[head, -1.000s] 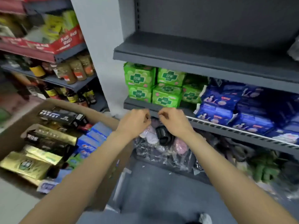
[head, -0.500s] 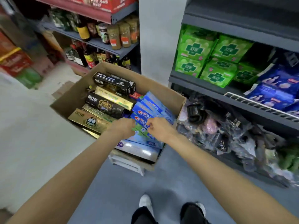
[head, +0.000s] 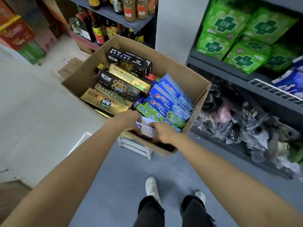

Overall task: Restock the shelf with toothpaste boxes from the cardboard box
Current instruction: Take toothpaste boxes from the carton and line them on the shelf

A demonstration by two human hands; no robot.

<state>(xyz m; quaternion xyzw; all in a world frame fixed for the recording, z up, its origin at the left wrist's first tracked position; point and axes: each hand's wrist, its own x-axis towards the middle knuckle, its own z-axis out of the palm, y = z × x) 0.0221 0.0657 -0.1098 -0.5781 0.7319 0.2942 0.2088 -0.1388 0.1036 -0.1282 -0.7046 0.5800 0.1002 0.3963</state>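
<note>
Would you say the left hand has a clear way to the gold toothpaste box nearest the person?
Probably yes: the left hand sits right beside the gold toothpaste box, which lies uncovered on top.

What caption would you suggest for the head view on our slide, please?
Both hands, left hand and right hand, grip a pale toothpaste box at the near edge of the open brown cardboard box.

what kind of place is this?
Most likely a small shop aisle: shelves of sauce bottles, stacked green packs on a dark shelf, and a cardboard box of toothpaste boxes.
</note>
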